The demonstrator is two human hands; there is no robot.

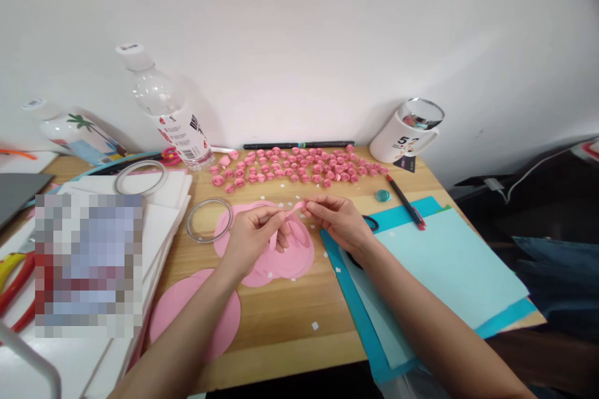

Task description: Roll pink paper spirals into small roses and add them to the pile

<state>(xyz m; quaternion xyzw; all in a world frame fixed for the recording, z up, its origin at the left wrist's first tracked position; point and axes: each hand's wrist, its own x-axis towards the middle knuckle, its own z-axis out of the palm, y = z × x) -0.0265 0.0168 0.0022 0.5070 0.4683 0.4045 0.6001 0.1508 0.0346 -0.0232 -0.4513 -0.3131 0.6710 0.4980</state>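
Note:
My left hand [255, 234] and my right hand [337, 219] meet over the middle of the wooden desk [281, 318], both pinched on a thin pink paper strip [296, 207] stretched between them. Beneath them lie pink paper circles [299, 255], and another pink circle [196, 318] lies nearer me. Behind the hands, several small rolled pink paper roses [299, 165] are spread in rows.
A clear water bottle [163, 109] leans at the back left, a white mug [407, 134] stands at the back right. Blue paper sheets [449, 262] lie on the right with a red pen [406, 201]. White sheets [163, 212], tape rings [209, 220] and a blurred patch fill the left.

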